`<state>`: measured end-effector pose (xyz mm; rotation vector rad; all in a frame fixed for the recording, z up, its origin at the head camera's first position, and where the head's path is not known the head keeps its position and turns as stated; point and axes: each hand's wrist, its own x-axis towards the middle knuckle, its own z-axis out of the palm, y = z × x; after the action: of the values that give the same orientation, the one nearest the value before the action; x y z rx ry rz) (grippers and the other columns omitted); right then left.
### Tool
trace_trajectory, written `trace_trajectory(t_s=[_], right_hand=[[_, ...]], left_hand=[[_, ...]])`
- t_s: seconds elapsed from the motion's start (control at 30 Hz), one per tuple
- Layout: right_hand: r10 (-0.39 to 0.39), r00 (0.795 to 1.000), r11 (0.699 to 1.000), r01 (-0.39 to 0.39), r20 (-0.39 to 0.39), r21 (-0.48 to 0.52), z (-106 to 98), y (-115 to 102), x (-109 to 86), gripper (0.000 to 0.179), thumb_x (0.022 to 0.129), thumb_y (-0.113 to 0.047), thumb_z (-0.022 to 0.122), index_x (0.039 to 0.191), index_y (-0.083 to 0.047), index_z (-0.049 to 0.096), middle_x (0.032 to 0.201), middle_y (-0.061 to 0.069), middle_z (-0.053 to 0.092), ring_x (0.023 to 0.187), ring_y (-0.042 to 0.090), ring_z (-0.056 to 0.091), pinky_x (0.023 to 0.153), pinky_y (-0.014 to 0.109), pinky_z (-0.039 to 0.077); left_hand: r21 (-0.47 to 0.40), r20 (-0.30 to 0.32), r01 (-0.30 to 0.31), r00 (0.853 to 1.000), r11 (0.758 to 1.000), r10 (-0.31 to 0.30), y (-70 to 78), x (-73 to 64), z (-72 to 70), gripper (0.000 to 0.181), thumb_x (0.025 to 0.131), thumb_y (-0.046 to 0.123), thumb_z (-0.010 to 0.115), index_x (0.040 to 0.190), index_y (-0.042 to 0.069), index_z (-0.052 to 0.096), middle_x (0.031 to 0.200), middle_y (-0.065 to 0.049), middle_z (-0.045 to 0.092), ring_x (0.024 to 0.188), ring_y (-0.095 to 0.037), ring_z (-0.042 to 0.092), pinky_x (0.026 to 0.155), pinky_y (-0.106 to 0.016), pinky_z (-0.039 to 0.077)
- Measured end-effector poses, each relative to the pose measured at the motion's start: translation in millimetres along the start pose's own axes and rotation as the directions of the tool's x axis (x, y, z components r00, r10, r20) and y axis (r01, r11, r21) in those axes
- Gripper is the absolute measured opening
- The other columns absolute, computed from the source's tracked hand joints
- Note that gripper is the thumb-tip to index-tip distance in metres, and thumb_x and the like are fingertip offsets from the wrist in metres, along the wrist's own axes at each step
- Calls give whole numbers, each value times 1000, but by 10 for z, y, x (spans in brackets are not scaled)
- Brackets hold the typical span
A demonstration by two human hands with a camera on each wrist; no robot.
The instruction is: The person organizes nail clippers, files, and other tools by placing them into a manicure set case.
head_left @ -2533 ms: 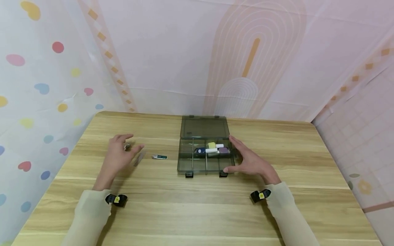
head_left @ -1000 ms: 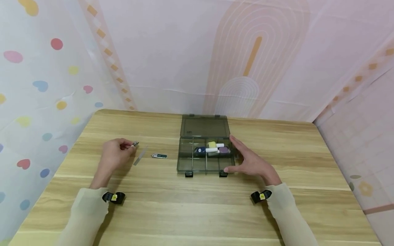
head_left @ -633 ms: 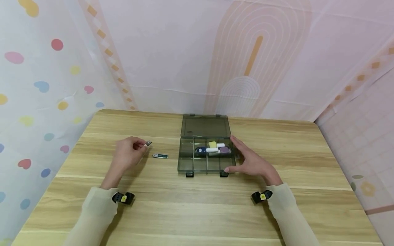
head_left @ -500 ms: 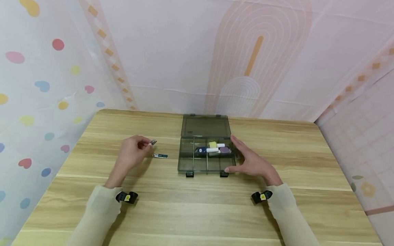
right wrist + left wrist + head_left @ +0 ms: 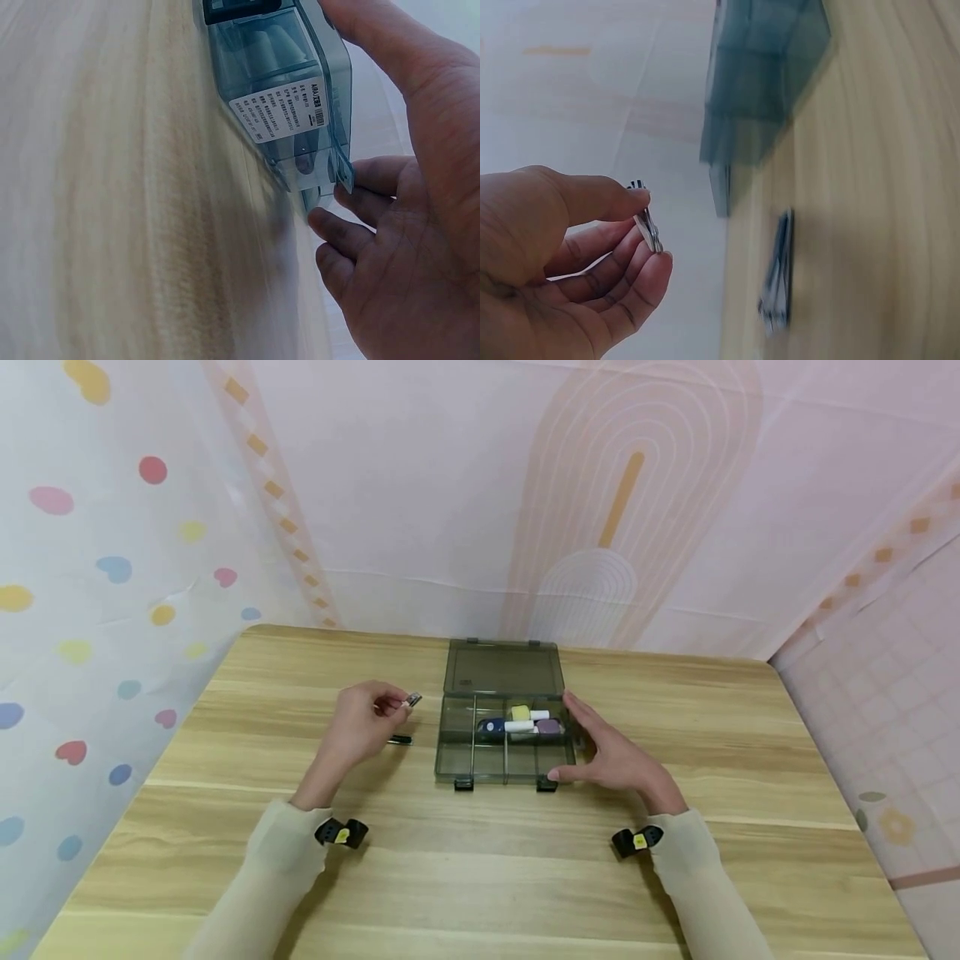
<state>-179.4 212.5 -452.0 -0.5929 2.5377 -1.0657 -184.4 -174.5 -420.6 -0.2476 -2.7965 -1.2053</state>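
My left hand [image 5: 360, 722] pinches a small metal nail clipper [image 5: 649, 229] between thumb and fingertips, held up above the table left of the box. A second nail clipper [image 5: 780, 270] with a dark face lies on the wood, partly hidden by the hand in the head view. The smoky grey divided box [image 5: 453, 760] stands with its lid [image 5: 504, 668] folded back. My right hand [image 5: 611, 752] spans the box's right end, thumb at the front latch, straight index finger at the rear corner. Its other fingertips [image 5: 349, 199] touch or nearly touch the box's side.
In the box lie several nail polish bottles: a dark blue bottle [image 5: 491, 727], a yellow bottle [image 5: 520, 713] and a purple bottle [image 5: 548, 727], with white caps. Printed cloth [image 5: 420, 510] hangs behind the wooden table [image 5: 480, 877].
My left hand has picked up the small clipper and carried it right towards the box. It now overlaps the other clipper and hides the nail file's spot. The right hand stays put.
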Motion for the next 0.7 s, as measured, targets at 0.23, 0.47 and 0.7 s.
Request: trace_trajectory(t_s=[0.23,0.47,0.7], right_hand=[[4,1000,1000,-4,-3,8,33,10,-5,123,80,-51,86,167,-22,4,175,0,1,161,33,5,126,61,20],[15,1000,1000,-15,-5,22,30,20,-31,124,79,-54,85,167,-25,3,174,-6,-1,162,29,3,127,60,20],[5,1000,1000,-5,0,24,30,9,-40,124,79,-55,85,167,-26,2,174,-7,-2,162,28,3,127,60,19]], left_hand=[[-64,36,-20,999,998,23,157,49,133,11,92,3,70,101,-2,73,92,-14,72,80,-22,65,68,-23,55],[-75,60,-28,998,997,33,284,128,280,10,92,3,72,100,-1,74,91,-13,72,79,-20,64,70,-27,55],[-84,84,-20,996,996,27,318,182,405,9,90,0,72,98,-4,73,90,-15,72,79,-21,65,69,-26,55]])
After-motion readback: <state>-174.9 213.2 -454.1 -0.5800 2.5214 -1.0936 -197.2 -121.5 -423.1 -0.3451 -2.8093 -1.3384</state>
